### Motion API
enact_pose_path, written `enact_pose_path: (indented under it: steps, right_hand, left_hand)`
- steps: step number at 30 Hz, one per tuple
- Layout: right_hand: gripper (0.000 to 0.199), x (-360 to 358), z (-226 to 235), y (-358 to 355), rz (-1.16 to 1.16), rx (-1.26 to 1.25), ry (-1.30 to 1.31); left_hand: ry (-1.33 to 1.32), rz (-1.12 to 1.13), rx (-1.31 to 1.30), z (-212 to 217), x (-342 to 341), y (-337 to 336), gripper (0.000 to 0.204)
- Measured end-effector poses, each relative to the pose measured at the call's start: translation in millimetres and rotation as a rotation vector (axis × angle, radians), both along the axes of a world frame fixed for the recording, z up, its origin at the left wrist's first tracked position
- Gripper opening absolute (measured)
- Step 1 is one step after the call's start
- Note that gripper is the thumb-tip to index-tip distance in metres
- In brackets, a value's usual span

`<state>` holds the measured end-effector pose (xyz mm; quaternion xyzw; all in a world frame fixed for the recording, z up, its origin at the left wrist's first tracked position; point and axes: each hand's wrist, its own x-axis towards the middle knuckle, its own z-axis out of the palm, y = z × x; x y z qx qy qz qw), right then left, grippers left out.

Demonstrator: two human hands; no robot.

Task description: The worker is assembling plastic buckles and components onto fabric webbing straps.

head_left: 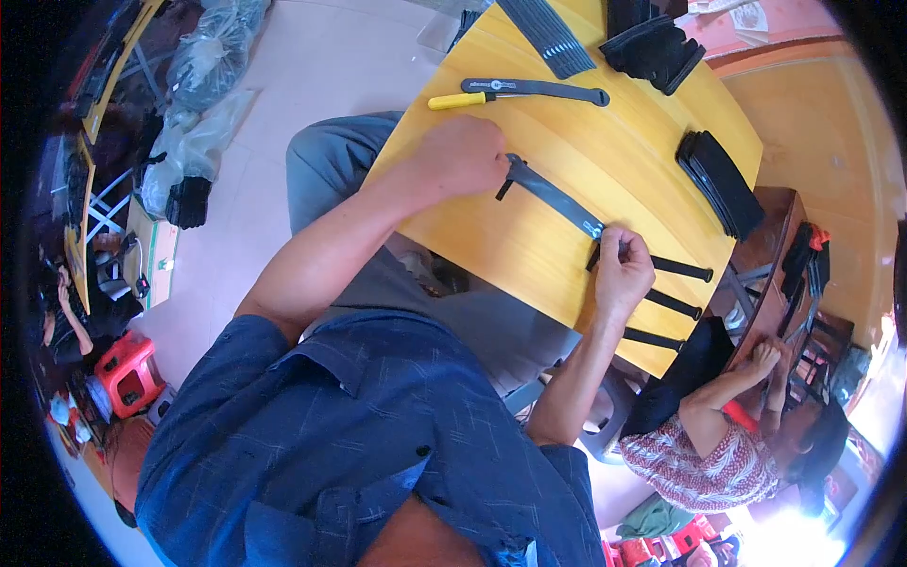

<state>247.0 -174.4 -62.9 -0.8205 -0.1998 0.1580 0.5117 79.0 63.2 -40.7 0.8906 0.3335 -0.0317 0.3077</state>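
Note:
A long dark grey strap [557, 199] lies flat across the yellow wooden table [586, 142]. My left hand [463, 156] presses down on the strap's upper left end with fingers closed over it. At the strap's other end, my right hand [622, 269] pinches the tip next to a short black strip [682, 269]. Two more short black strips [673, 304] lie side by side just beyond my right hand, near the table edge.
A yellow-handled cutter [463, 99] and another grey strap [539, 90] lie further up the table. Stacks of black pieces [723, 184] sit at the table's far side, with more at the top [654, 47]. Another person [718, 425] in a patterned top sits at lower right. Red stools [128, 373] stand at left.

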Motion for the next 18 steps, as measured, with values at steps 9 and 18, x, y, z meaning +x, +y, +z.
enact_pose_path:
  steps: [9, 18]
  right_hand:
    - [0.010, -3.1, 3.6, 3.1, 0.011, -0.073, -0.140]
    - [0.030, -19.3, 35.8, 12.2, 0.004, -0.410, -0.509]
  left_hand:
    - [0.031, -0.018, 0.007, 0.9, 1.3, 2.8, 0.029]
    - [0.085, -0.055, 0.028, 5.1, -0.1, 3.7, 0.028]
